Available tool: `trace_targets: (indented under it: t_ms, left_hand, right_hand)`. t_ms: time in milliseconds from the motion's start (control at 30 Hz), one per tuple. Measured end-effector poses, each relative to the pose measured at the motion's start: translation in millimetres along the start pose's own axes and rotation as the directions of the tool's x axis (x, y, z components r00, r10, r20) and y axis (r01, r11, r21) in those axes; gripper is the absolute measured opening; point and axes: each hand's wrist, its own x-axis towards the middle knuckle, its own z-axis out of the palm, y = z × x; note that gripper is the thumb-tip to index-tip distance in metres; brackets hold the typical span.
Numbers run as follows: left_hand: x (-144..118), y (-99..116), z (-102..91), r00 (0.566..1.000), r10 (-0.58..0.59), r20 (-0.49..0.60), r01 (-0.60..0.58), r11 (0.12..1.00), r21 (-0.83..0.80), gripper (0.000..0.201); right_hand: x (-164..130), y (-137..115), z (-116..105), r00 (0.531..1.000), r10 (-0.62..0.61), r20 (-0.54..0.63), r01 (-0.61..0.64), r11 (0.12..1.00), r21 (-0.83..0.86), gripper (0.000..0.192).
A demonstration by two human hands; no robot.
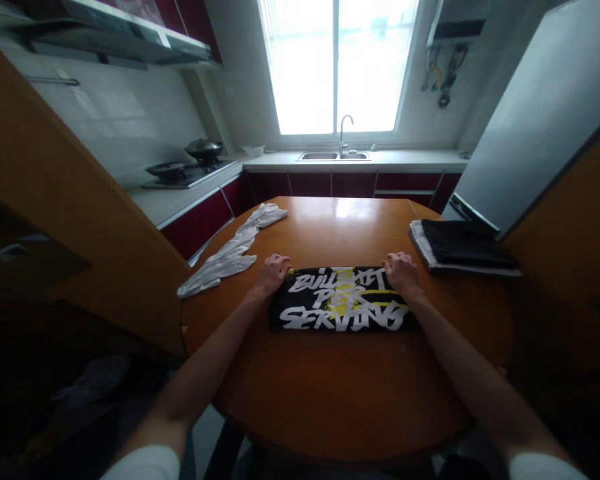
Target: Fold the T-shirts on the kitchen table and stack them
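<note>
2 hands (271,272) (401,272) grip the folded black shirt's (343,308) far corners — fingers curled on top.

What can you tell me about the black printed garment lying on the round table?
The black garment looks like soft fabric, folded into a flat, wide rectangle. Large white brush-style lettering and yellow splashes cover its upper face. It lies flat near the middle of the wooden table. The left hand grips its far left corner, the right hand its far right corner.
</note>
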Motion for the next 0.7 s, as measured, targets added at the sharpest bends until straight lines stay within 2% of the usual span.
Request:
trace_targets:
  t_ms: [67,167,267,367,467,567,633,700]
  left_hand:
    - [-7,19,3.1,0.997,0.082,-0.001,-0.082,0.996,0.043,0.035]
    - [-21,46,19.6,0.973,0.188,0.135,-0.198,0.978,0.065,0.044]
    - [-29,57,38.9,0.947,0.142,0.288,-0.186,0.974,0.132,0.056]
    - [-28,58,42.3,0.929,0.093,0.358,-0.153,0.978,0.143,0.058]
    - [-32,56,20.7,0.936,0.167,0.310,-0.194,0.979,0.058,0.053]
    - [-53,47,-18.4,0.962,0.211,0.174,-0.208,0.977,-0.038,0.044]
    - [-79,36,-44.2,0.983,0.125,0.131,-0.117,0.991,-0.069,0.040]
    - [-109,24,-62.2,0.984,0.005,0.178,0.015,0.994,-0.111,0.042]
  right_hand:
    - [-13,-15,3,0.998,-0.056,-0.027,0.056,0.998,0.007,0.043]
    - [-35,-35,17,0.984,-0.179,0.021,0.179,0.984,0.018,0.052]
    - [-45,-42,34,0.967,-0.201,0.155,0.208,0.977,-0.033,0.060]
    - [-45,-40,39,0.956,-0.174,0.235,0.193,0.979,-0.063,0.061]
    - [-46,-39,30,0.971,-0.164,0.174,0.177,0.982,-0.062,0.060]
    - [-52,-41,19,0.978,-0.190,0.089,0.194,0.980,-0.035,0.057]
    - [-57,-41,16,0.977,-0.195,0.090,0.197,0.980,-0.017,0.056]
    - [-59,-41,18,0.977,-0.171,0.129,0.174,0.985,-0.011,0.056]
